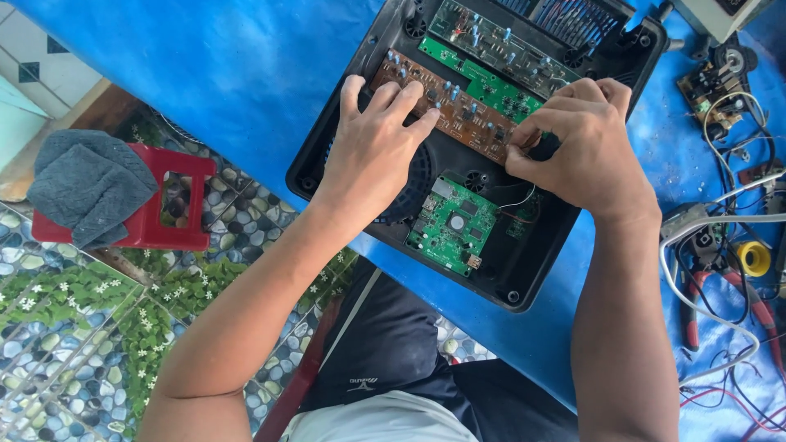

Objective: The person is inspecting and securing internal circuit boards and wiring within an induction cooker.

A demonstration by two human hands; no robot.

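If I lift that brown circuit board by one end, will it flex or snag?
The brown circuit board is long and narrow, so it probably flexes a little. Its upright components look fragile under the left hand. Thin wires near the right hand may tug.

From my remote station I note a work table covered in blue sheeting, lit by strong daylight. Below it to the left the floor is tiled with a printed pattern of pebbles, green leaves and small white flowers. A small red plastic stool stands on this floor, with a folded grey cloth lying on top of it. At the upper left corner pale tiles meet a brown strip.
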